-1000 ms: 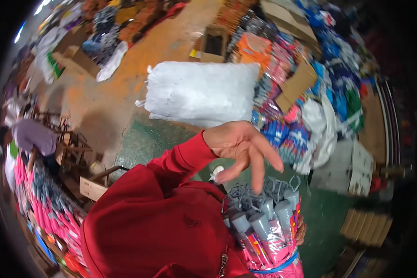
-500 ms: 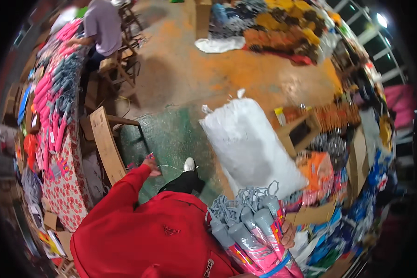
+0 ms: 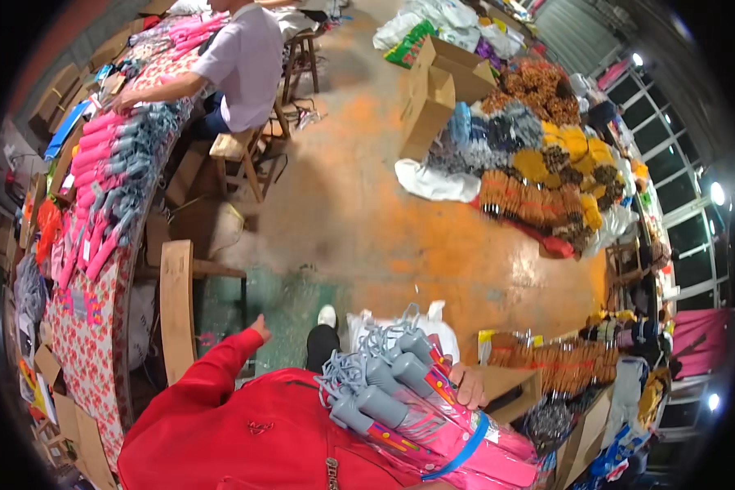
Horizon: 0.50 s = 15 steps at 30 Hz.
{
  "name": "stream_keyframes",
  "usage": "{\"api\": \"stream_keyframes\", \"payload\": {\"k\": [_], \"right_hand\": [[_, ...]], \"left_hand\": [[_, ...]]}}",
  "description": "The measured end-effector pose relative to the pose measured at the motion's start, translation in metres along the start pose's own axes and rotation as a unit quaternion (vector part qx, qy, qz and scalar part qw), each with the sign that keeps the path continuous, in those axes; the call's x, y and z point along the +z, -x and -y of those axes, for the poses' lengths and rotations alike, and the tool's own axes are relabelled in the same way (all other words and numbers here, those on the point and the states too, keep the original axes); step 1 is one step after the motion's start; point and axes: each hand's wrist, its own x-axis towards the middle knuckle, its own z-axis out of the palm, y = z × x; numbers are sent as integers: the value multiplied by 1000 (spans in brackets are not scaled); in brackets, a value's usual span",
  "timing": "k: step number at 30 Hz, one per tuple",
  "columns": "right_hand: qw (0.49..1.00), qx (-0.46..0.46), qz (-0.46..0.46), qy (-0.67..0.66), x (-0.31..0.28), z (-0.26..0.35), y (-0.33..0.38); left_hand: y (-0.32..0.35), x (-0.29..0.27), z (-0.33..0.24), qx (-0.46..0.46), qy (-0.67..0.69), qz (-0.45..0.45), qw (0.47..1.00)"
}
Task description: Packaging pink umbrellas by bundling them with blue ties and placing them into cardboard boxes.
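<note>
Against my red jacket front rests a bundle of pink folded umbrellas (image 3: 433, 416) in clear plastic, with grey cylindrical handles and grey cord loops. A blue band (image 3: 464, 451) goes around it. My right hand (image 3: 468, 385) is closed on the bundle's far side, its fingers over the plastic; the rest of that hand is hidden. My left hand (image 3: 260, 328) hangs low at my left side, above the green floor, apart from everything. Its fingers look loosely stretched out, with nothing seen in them.
Left runs a long table with a floral cloth (image 3: 90, 343), bearing more pink and grey umbrellas (image 3: 98, 175). A person (image 3: 249, 69) sits there on a wooden stool (image 3: 241, 147). A wooden bench (image 3: 177, 310) stands close left. A white sack (image 3: 363, 327) lies ahead; bundled piles (image 3: 539, 180) lie farther right.
My view has lifted and moved, showing more of the floor and piles ahead. The umbrella bundle now sits higher in front of me and covers much of the white sack.
</note>
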Motion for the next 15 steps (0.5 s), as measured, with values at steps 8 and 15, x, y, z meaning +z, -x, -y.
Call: {"api": "stream_keyframes", "payload": {"k": [8,15], "right_hand": [[975,43,56,-211,-138,-148,-177],[967,69,56,-239,-238,-245,-308]], "left_hand": [[-107,-35,-18,-152,81,92,981],[-222,-93,-112,-81,304,70,947]]}}
